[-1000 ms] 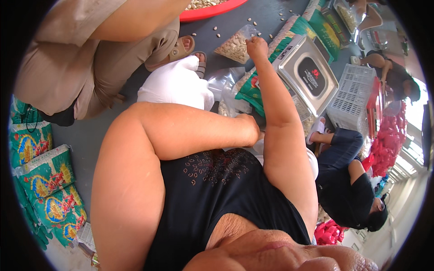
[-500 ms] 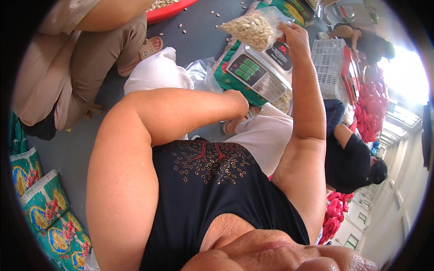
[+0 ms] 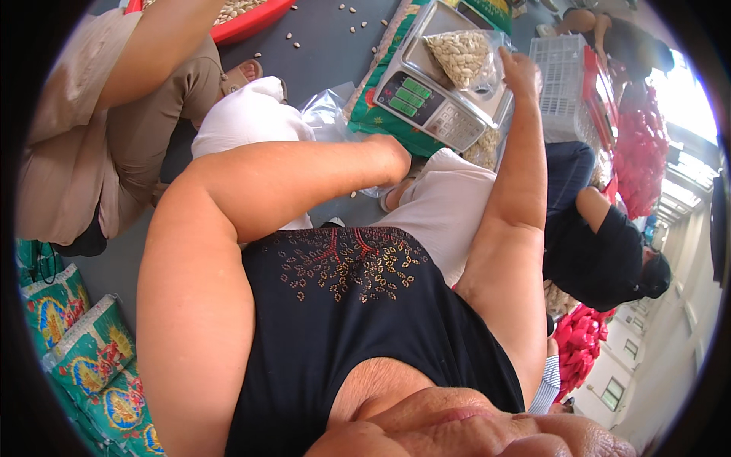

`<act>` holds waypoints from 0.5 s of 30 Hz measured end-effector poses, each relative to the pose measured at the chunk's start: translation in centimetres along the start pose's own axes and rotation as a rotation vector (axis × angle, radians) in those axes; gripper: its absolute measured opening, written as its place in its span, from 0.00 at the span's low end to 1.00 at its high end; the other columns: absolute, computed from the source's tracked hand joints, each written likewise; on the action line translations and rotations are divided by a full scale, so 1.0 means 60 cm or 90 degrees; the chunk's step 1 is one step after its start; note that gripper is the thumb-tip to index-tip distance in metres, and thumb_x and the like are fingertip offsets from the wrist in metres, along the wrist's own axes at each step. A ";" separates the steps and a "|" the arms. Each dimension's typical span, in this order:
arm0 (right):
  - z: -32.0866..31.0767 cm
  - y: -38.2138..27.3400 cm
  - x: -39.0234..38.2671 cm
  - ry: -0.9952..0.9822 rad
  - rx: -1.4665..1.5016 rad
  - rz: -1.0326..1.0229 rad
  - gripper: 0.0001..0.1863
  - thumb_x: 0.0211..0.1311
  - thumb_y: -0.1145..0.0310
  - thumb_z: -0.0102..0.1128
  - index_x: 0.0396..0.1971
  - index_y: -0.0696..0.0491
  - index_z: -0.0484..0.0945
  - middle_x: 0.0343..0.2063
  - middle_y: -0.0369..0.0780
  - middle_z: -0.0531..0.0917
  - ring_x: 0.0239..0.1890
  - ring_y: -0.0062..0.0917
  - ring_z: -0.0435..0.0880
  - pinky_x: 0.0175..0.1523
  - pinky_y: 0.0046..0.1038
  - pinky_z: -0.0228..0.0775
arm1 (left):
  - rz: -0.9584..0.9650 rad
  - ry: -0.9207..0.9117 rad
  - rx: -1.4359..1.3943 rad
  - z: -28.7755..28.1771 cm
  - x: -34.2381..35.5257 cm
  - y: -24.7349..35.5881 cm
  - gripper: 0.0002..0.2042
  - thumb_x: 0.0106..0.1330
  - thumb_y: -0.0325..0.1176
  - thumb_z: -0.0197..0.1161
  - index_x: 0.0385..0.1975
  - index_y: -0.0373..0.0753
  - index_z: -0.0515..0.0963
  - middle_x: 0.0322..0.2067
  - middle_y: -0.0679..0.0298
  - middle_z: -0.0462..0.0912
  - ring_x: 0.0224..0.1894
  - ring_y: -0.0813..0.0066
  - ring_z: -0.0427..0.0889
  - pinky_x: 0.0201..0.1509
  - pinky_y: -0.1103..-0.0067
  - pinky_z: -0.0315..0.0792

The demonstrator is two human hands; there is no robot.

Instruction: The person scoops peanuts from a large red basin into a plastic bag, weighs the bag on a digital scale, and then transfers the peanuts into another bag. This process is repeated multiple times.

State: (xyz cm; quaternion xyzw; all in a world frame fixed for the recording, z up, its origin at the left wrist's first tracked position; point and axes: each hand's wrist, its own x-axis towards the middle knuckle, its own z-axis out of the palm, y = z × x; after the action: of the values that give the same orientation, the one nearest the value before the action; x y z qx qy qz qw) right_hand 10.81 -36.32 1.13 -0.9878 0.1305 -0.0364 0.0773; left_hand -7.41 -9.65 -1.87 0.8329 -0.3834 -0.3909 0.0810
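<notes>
My right hand (image 3: 521,74) is stretched out and pinches the edge of a clear plastic bag of pale, bean-sized nuts or seeds (image 3: 461,61). The bag is over the metal pan of a digital scale (image 3: 445,114), which has a lit green display and a keypad. Whether the pan bears its full weight I cannot tell. My left hand (image 3: 392,158) is bent at the wrist in front of me, its fingers hidden behind its back. Beside and below it is crumpled clear plastic (image 3: 327,113), possibly touching the hand.
The scale rests on a green printed sack (image 3: 387,126). A red basin (image 3: 255,24) of the same pale pieces stands far left, with loose ones scattered on the floor. A person in beige sits at left. Green sacks (image 3: 95,343) lie near left. White crates (image 3: 560,76) stand at right.
My right hand has lowered the bag from raised above the scale's far side to over its pan. The left hand has shifted slightly left and stays bent.
</notes>
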 end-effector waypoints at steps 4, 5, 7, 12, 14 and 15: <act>-0.045 -0.020 -0.018 0.175 0.062 -0.028 0.23 0.54 0.46 0.57 0.34 0.51 0.85 0.37 0.47 0.84 0.45 0.41 0.81 0.50 0.37 0.71 | -0.013 0.018 -0.003 -0.006 -0.003 -0.005 0.12 0.52 0.24 0.58 0.36 0.32 0.82 0.38 0.47 0.83 0.42 0.52 0.83 0.44 0.67 0.77; -0.046 -0.013 -0.015 0.147 0.091 -0.026 0.23 0.53 0.47 0.58 0.35 0.51 0.85 0.37 0.47 0.84 0.45 0.41 0.81 0.50 0.37 0.71 | -0.016 0.023 -0.001 -0.006 0.001 -0.003 0.12 0.53 0.24 0.57 0.36 0.32 0.82 0.38 0.47 0.83 0.42 0.52 0.83 0.44 0.67 0.77; -0.037 0.002 -0.002 0.090 0.149 -0.022 0.23 0.53 0.48 0.59 0.36 0.52 0.84 0.38 0.47 0.84 0.44 0.42 0.82 0.50 0.37 0.71 | -0.046 0.025 0.020 0.000 0.016 0.001 0.14 0.47 0.26 0.64 0.37 0.39 0.84 0.41 0.55 0.84 0.44 0.60 0.84 0.44 0.70 0.78; -0.028 -0.032 -0.027 0.084 0.008 -0.056 0.19 0.56 0.50 0.55 0.38 0.48 0.84 0.37 0.44 0.85 0.43 0.39 0.82 0.48 0.36 0.72 | -0.049 0.031 0.028 0.001 0.019 0.001 0.13 0.48 0.26 0.63 0.36 0.38 0.84 0.41 0.55 0.84 0.44 0.59 0.84 0.42 0.69 0.78; -0.044 -0.060 -0.047 0.059 0.003 -0.037 0.19 0.56 0.55 0.56 0.39 0.53 0.83 0.39 0.49 0.83 0.40 0.44 0.83 0.47 0.41 0.72 | -0.053 0.027 0.028 0.000 0.020 0.003 0.13 0.48 0.26 0.62 0.36 0.37 0.84 0.41 0.55 0.84 0.44 0.58 0.84 0.42 0.69 0.78; -0.049 -0.068 -0.051 0.047 0.000 -0.028 0.18 0.55 0.58 0.57 0.40 0.55 0.82 0.41 0.52 0.82 0.38 0.47 0.83 0.46 0.44 0.73 | -0.050 0.022 0.030 -0.004 0.019 0.004 0.13 0.48 0.25 0.63 0.36 0.37 0.84 0.41 0.54 0.84 0.44 0.58 0.84 0.42 0.69 0.78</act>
State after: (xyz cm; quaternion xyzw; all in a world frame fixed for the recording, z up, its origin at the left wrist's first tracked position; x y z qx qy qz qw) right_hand 8.62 -32.03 4.52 -0.9884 0.1111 -0.0745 0.0716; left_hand -6.92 -10.62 -2.28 0.8555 -0.3578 -0.3706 0.0527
